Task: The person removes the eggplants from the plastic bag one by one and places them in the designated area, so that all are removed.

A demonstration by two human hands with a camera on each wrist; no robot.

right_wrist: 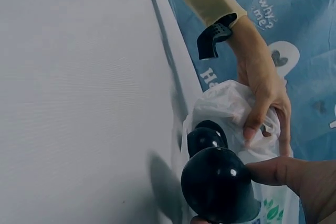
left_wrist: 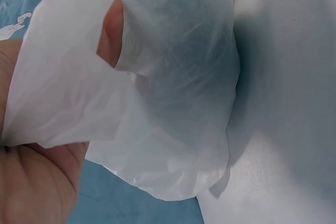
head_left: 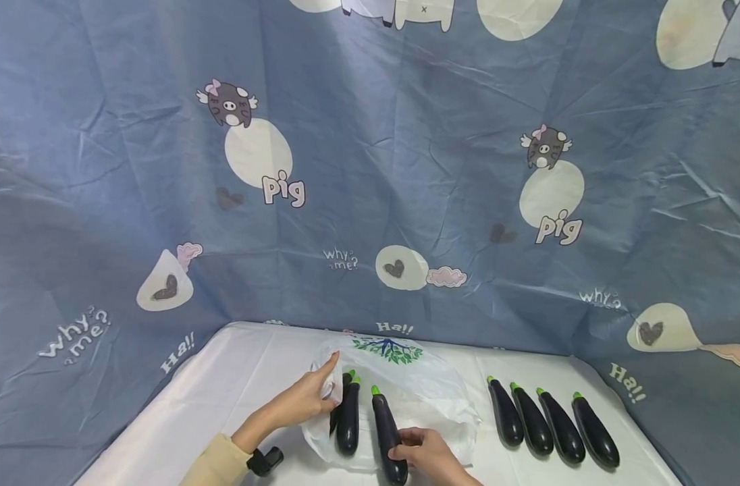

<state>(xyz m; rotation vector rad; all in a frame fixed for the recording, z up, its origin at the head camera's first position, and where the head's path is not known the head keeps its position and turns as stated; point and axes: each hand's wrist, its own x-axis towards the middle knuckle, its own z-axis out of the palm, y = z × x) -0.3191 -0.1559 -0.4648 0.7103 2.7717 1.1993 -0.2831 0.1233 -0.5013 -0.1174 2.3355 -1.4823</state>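
Note:
My left hand (head_left: 306, 399) grips the edge of a thin white plastic bag (head_left: 433, 388) with a green and blue tree print. The left wrist view shows the bag's film (left_wrist: 178, 93) folded over the fingers of that hand. In my right hand (head_left: 429, 453) is a dark eggplant (head_left: 384, 422), held near its thick lower end with its green stem pointing away from me. Two more eggplants (head_left: 348, 425) lie side by side at the bag's left part, one partly hidden. From the right wrist view, the held eggplant's round end (right_wrist: 218, 182) covers part of those behind it.
Several eggplants (head_left: 561, 426) lie in a slanted row on the white-covered table (head_left: 254, 358), right of the bag. A blue printed cloth (head_left: 358, 169) hangs behind the table and along its sides. A black wrist device (head_left: 265, 462) is on the left forearm.

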